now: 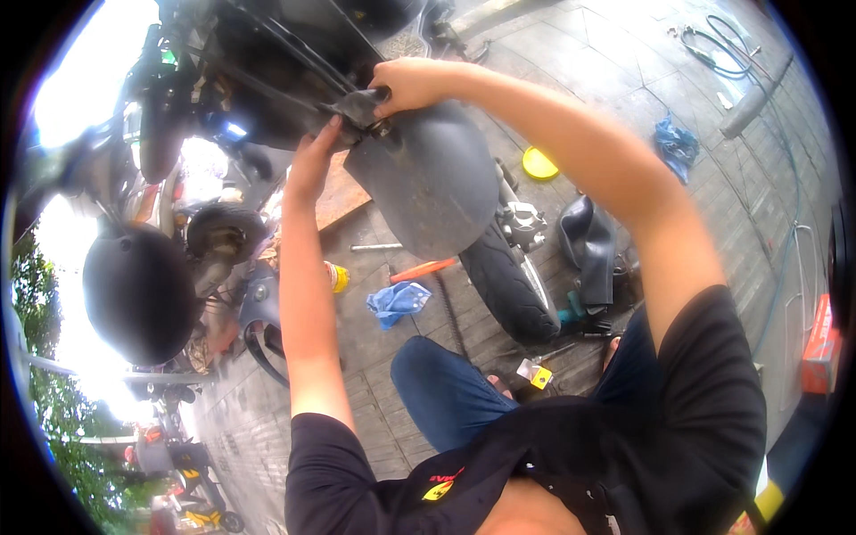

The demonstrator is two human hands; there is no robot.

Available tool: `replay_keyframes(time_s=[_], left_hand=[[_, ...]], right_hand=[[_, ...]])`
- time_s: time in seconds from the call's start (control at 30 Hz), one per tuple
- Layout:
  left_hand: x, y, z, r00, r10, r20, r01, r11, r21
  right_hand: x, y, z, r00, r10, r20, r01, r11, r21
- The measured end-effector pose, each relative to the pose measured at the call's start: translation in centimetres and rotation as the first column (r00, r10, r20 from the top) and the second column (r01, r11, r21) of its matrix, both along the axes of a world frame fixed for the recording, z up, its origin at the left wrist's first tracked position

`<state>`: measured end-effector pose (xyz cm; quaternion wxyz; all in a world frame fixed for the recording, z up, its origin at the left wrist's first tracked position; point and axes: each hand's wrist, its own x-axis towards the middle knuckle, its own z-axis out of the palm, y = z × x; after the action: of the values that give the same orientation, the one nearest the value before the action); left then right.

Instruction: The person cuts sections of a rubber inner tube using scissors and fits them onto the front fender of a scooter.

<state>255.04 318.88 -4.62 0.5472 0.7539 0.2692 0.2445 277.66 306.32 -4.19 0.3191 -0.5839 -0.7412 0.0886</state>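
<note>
Both arms reach forward to a dark bracket-like part (361, 107) at the top of a dusty, dark, rounded mudguard (428, 178). My right hand (408, 86) is closed on that part from the right, fingers bent over its edge. On the other side, my left hand (312, 160) pinches its left end, the thumb up and the other fingers mostly hidden. Below the mudguard stands a wheel with a black tyre (506, 285), close in front of my knees. Dark bodywork of a scooter or motorbike (267, 80) rises behind the hands.
On the paved floor lie blue cloths (398, 303), an orange-handled tool (423, 270), a yellow lid (539, 163), a black seat-like piece (588, 245) and a small yellow-and-white box (535, 374). A coiled hose (718, 49) lies far right. A round black mirror (141, 294) stands at left.
</note>
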Motion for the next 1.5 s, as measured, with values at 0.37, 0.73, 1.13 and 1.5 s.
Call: replay_keyframes(time_s=[0.37, 0.73, 1.13, 1.5], left_hand=[[1.1, -3.5, -1.0, 0.966, 0.241, 0.095, -0.244, 0.969, 0.026], [0.6, -4.0, -2.3, 0.926, 0.166, 0.339, -0.079, 0.964, -0.254], [0.6, -5.0, 1.2, 0.974, 0.227, -0.01, -0.223, 0.965, 0.138], [0.7, -2.1, -0.2, 0.999, -0.038, 0.025, 0.036, 0.997, 0.064]], right_hand=[[-0.1, -0.7, -0.3, 0.998, -0.022, -0.055, 0.024, 0.999, 0.048], [-1.0, -0.9, -1.7, 0.994, -0.102, -0.039, 0.107, 0.985, 0.134], [0.1, -0.3, -1.5, 1.0, 0.009, -0.029, -0.003, 0.981, 0.192], [0.2, -2.6, 0.7, 1.0, -0.021, -0.015, 0.021, 1.0, 0.001]])
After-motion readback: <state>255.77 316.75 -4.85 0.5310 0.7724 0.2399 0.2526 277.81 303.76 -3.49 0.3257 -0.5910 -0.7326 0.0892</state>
